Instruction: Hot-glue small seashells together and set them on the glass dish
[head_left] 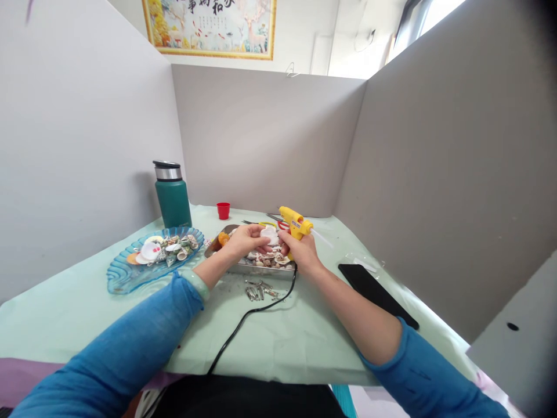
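Observation:
My right hand (301, 251) is wrapped round the handle of a yellow hot glue gun (292, 219). A clear glue stick (322, 237) sticks out of the gun's back end, and a black cord runs down from its handle. Between the fingers of my left hand (245, 241) is a white shell (270, 234), close to the glue gun. Both hands are above a metal tray (248, 269) filled with shells and small stones. My hands partly cover the tray, and the gun's nozzle tip is too small to make out clearly.
Left stands a blue scalloped plate (124, 279) of shells, with a green bottle (173, 200) behind it. A red cup (223, 211) and scissors (282, 224) are at the back. Metal clips (260, 290) lie in front of the tray. A black flat object (378, 295) is at right. Grey panels surround the table.

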Demonstrator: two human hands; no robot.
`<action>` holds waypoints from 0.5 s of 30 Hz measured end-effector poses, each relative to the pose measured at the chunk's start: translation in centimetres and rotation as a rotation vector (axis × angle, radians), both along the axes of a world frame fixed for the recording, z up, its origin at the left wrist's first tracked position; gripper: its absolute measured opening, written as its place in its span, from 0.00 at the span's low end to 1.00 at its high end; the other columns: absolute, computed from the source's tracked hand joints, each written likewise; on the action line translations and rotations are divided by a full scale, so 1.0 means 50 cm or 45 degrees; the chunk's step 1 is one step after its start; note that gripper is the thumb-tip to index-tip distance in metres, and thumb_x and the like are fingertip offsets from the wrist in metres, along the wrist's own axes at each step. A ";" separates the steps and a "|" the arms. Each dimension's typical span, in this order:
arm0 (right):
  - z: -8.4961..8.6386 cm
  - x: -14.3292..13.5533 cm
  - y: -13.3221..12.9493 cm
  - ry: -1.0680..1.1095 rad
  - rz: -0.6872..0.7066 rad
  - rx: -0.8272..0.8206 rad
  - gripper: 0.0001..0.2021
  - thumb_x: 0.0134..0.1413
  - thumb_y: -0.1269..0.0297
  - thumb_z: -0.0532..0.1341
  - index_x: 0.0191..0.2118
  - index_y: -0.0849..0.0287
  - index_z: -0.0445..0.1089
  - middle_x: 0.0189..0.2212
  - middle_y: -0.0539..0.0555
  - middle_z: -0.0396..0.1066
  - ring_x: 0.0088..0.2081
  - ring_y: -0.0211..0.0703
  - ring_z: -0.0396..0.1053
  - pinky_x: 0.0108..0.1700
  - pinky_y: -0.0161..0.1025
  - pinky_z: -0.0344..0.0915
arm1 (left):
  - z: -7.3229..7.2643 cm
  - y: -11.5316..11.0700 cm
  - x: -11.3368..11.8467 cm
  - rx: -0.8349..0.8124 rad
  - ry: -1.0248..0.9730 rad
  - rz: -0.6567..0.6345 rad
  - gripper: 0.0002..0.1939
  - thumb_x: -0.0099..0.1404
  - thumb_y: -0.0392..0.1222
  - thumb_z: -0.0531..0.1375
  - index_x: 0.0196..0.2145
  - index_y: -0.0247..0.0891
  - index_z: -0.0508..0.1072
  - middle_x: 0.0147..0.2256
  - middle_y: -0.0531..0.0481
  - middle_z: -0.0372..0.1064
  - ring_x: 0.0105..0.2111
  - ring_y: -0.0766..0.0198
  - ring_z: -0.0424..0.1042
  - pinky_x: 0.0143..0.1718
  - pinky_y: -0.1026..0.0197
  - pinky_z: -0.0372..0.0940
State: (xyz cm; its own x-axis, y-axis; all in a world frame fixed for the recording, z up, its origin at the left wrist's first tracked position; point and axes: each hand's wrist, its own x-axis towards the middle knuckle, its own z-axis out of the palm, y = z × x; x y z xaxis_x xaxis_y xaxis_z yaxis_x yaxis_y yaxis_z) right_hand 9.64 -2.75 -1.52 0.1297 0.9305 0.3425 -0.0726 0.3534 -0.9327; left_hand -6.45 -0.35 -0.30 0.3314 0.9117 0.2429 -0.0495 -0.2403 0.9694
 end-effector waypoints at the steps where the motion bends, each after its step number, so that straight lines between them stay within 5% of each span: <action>1: 0.000 0.000 0.000 0.017 0.006 -0.003 0.10 0.42 0.60 0.65 0.24 0.59 0.64 0.19 0.47 0.67 0.16 0.32 0.61 0.19 0.33 0.58 | 0.000 -0.001 0.000 0.003 0.003 0.000 0.19 0.46 0.38 0.71 0.35 0.30 0.72 0.24 0.48 0.75 0.24 0.62 0.75 0.28 0.62 0.71; 15: -0.003 0.003 0.007 0.084 0.043 -0.005 0.12 0.40 0.59 0.66 0.24 0.60 0.65 0.18 0.47 0.67 0.15 0.31 0.60 0.18 0.32 0.59 | 0.000 0.000 0.000 0.028 0.054 -0.034 0.17 0.47 0.40 0.70 0.34 0.30 0.74 0.23 0.46 0.74 0.24 0.61 0.75 0.28 0.62 0.71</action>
State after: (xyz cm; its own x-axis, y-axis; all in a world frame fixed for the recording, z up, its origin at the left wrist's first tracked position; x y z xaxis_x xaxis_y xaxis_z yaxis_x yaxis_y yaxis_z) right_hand 9.79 -2.40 -1.65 0.1205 0.9361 0.3304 -0.1461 0.3459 -0.9268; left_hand -6.46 -0.35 -0.32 0.3657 0.8970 0.2483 -0.0153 -0.2609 0.9652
